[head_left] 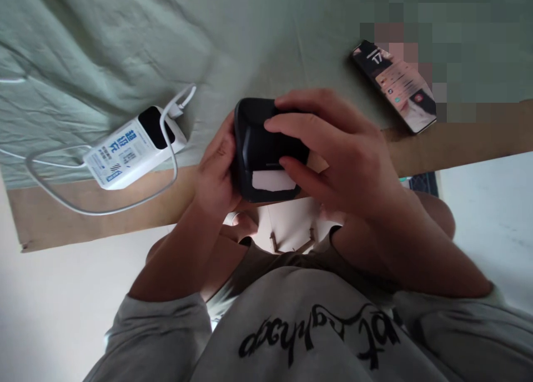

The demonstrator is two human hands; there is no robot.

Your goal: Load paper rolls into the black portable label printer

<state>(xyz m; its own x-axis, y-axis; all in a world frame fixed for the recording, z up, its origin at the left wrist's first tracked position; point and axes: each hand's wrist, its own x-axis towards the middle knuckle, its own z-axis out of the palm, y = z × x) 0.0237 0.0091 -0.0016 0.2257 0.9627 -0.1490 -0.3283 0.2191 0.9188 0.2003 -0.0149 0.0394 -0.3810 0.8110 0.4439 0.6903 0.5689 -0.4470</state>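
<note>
A black, rounded box (266, 140) with a pale rectangular patch on its near side is held up over the bed's near edge. Its exact kind does not show. My left hand (219, 168) is closed around its left side, the fingers partly hidden beneath it. From the right, my right hand (337, 143) reaches across its upper face, thumb and fingers bent and their tips pressed on the black surface. Left of my hands lies a white power bank (125, 160) with a dark glossy end. A white cable (175, 171) loops over and around it.
A phone (400, 88) with its screen lit lies to the right on the green cloth (266, 38). Brown board (54, 215) edges the surface along the near side. My legs and the pale floor are below; part of the upper right is pixelated.
</note>
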